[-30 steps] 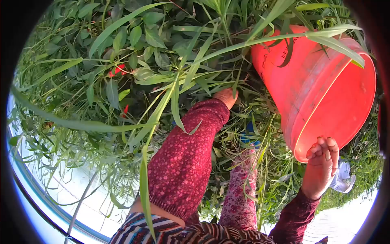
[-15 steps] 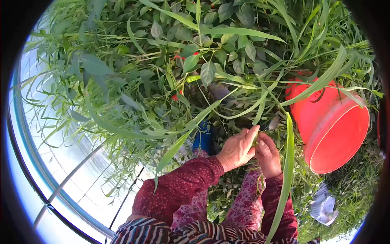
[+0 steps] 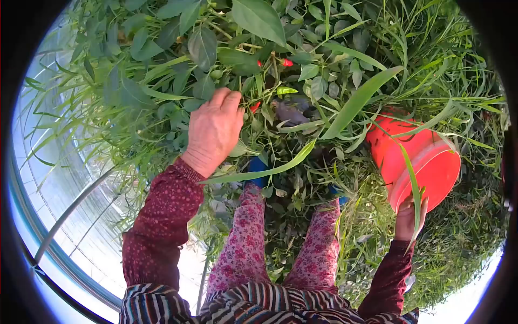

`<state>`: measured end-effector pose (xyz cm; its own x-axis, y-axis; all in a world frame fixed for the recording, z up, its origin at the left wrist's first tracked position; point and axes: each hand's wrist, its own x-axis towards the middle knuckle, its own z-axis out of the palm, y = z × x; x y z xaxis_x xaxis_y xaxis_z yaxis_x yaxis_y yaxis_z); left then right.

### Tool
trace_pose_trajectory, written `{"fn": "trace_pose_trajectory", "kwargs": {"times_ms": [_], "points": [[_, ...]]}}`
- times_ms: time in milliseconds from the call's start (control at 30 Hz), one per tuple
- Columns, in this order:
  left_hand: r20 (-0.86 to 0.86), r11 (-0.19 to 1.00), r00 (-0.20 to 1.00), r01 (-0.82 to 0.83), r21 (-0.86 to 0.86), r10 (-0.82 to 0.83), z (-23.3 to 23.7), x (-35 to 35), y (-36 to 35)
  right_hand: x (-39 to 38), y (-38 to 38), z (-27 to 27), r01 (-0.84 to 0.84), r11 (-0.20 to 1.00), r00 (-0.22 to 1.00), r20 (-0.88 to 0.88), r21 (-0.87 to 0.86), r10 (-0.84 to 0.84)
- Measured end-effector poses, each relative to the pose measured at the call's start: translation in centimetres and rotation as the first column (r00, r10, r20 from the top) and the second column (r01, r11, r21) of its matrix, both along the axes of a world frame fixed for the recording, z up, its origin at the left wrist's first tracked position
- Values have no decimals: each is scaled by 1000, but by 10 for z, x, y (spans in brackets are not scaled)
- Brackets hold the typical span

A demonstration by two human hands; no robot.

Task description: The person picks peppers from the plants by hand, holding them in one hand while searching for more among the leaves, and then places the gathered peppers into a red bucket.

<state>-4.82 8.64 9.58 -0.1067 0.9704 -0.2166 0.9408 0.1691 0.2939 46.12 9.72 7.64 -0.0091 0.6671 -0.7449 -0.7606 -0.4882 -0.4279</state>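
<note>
Leafy plants (image 3: 259,22) fill the space before me, the red bucket (image 3: 396,141) tipped among them at my right, its mouth towards my right hand (image 3: 410,222), which is at the rim. My left hand (image 3: 215,134) is in the foliage, fingers bent. Leaves mask those fingertips and a grass blade (image 3: 414,181) crosses the right, so I can't tell whether either grips anything. A red pepper (image 3: 255,107) lies just right of my left fingertips, the nearer hand, its length slanting up rightward. Half a second ago both hands were together; now they're well apart.
</note>
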Motion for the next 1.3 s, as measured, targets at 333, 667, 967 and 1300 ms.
{"fn": "trace_pose_trajectory", "kwargs": {"times_ms": [333, 667, 967, 1300], "points": [[193, 865, 921, -224, -448, 339, -77, -2, -85, -175, -5, 25, -590, 806, 806, 35, -46, 591], [708, 849, 530, -493, -189, 466, -76, 148, -82, -396, 33, -95, -782, -559, -388, 917, -276, 89], [685, 763, 361, -437, -476, 633, -67, 185, -62, -347, 67, -190, -504, -782, -572, 820, -367, -16], [926, 951, 346, -308, -42, 153, -67, 71, -126, -323, 83, -153, -281, -897, -729, 684, -342, -33]]}}
